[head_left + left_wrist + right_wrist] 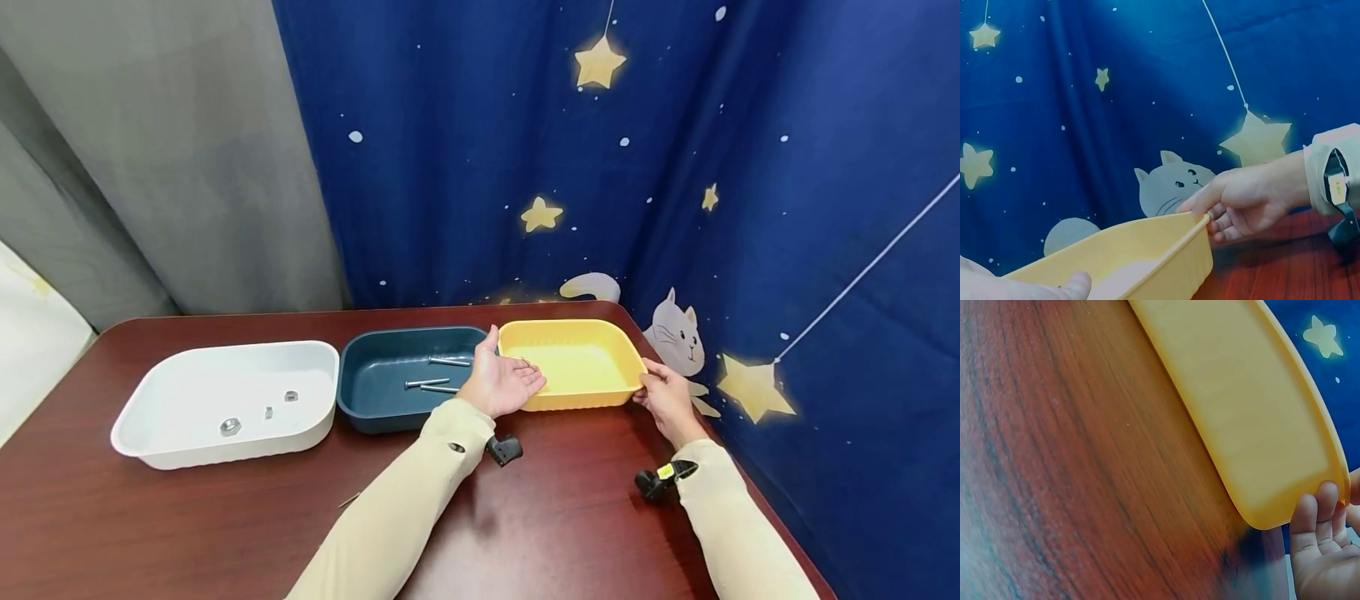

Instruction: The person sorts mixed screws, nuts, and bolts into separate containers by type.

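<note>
A yellow tray point(581, 400) stands at the right of the table. My right hand point(667, 400) pinches its right end at the rim, thumb on top and fingers below, as the left wrist view shows. My left hand point(501, 382) lies palm up at the tray's left end, its fingers extended over the near left corner. Something thin and small shows by its fingertips, too fine to identify. Beside it is a dark blue tray point(375, 414) with several bolts point(427, 382), partly hidden by the left hand.
A white tray point(180, 457) at the left holds a large nut point(230, 427) and two smaller metal pieces point(291, 397). A thin brass-coloured piece point(349, 500) lies on the table point(225, 533) beside the left sleeve. Curtains point(480, 167) hang behind the table.
</note>
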A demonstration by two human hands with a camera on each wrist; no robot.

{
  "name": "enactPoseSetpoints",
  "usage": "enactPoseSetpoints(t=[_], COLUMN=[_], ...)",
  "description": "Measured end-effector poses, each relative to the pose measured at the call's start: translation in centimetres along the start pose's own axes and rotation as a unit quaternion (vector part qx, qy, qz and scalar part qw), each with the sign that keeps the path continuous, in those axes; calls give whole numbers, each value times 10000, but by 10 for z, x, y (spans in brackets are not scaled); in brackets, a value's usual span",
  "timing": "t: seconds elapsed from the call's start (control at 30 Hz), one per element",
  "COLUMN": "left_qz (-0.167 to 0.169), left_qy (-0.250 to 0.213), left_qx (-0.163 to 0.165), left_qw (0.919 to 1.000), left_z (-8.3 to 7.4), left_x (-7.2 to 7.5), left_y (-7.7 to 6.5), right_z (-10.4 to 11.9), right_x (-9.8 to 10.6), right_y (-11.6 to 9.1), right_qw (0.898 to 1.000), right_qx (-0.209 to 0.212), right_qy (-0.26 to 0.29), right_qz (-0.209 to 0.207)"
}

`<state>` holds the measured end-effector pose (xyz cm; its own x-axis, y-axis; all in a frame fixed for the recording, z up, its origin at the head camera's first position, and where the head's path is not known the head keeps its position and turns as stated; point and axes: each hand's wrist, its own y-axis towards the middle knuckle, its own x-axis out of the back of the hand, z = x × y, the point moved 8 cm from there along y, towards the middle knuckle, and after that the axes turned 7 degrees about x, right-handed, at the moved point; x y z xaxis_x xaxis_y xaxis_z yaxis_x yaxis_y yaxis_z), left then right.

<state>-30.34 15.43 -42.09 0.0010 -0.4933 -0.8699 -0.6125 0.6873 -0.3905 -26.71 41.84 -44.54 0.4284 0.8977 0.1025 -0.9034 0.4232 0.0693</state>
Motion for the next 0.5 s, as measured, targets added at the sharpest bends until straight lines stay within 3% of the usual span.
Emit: enactPoseSetpoints(t=[0.5], left_qz=[-130], left_qy=[34], left_qx=[3], left_qw=[9999], left_z=[3], left_x=[0], left_y=[3], right_z=[-1], right_x=[-1], right_y=[0], right_qw=[9999], right_qx=[-97], right_qy=[-31], right_qz=[22])
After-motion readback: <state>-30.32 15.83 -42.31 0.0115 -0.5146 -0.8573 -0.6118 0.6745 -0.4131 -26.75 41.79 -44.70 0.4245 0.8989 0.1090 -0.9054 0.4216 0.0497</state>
